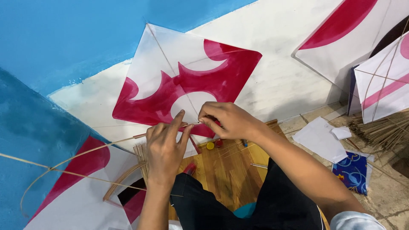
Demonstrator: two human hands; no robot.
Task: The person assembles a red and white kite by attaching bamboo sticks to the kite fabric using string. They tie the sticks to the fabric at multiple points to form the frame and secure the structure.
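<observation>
1. Head view, frame centre: left hand [164,147] pinching a thin bent bamboo stick [85,152] against the white diamond paper kite with crimson curved pattern [187,81].
2. Right hand [226,119] just beside, fingertips clamped on the same stick's end at the kite's lower edge.
3. Lower centre: wooden board [226,174] with small red and yellow pots [214,144].
4. Right edge: bundle of thin bamboo sticks [383,127].
</observation>
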